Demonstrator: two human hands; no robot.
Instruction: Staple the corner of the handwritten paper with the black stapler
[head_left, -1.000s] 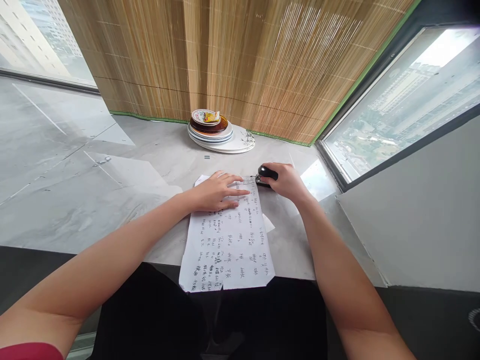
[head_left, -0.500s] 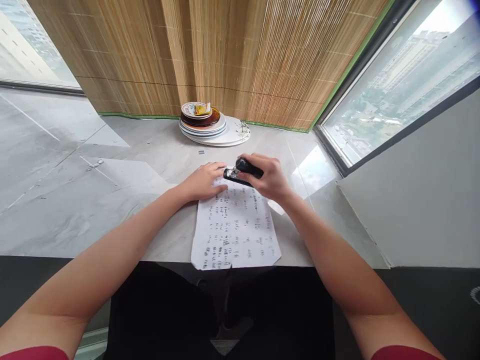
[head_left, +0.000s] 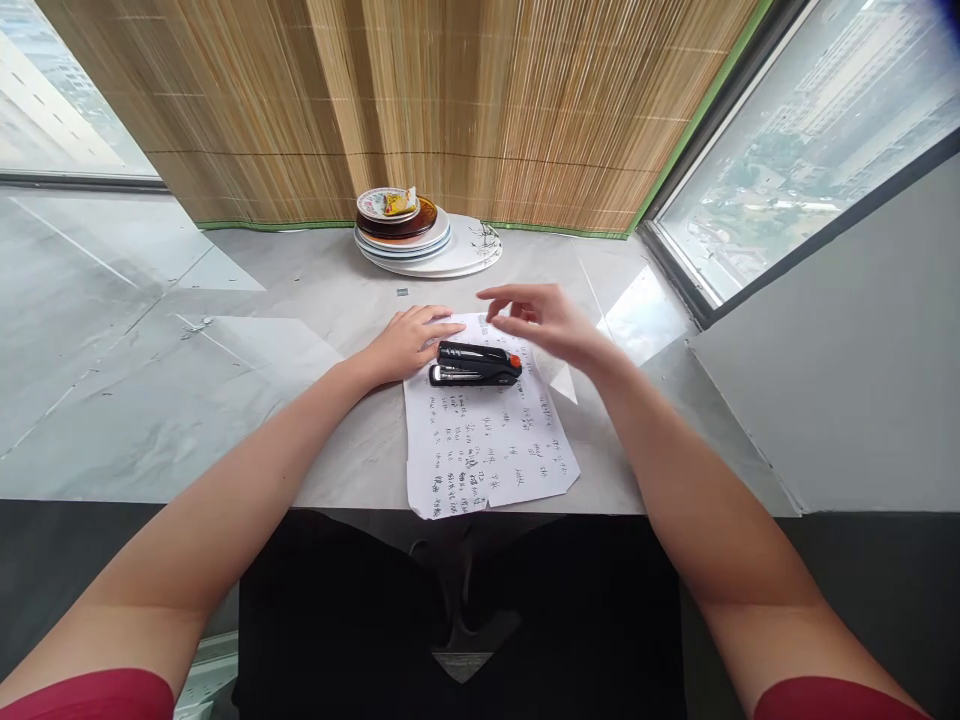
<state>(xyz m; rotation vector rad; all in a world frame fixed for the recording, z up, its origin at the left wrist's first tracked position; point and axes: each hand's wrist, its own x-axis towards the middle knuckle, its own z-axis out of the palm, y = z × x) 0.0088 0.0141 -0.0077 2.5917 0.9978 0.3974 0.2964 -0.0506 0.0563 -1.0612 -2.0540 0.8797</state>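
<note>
The black stapler point(head_left: 474, 364) is lying on the handwritten sheet point(head_left: 487, 440), long axis running left to right, between both hands. The left hand point(head_left: 411, 342) is pressing flat just beside it; the right hand point(head_left: 541, 318) is hovering spread, empty, over the desk point(head_left: 225, 400).

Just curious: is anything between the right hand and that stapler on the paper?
Nothing visible. The right hand hovers open just above and behind the stapler, which lies on the paper.
</note>
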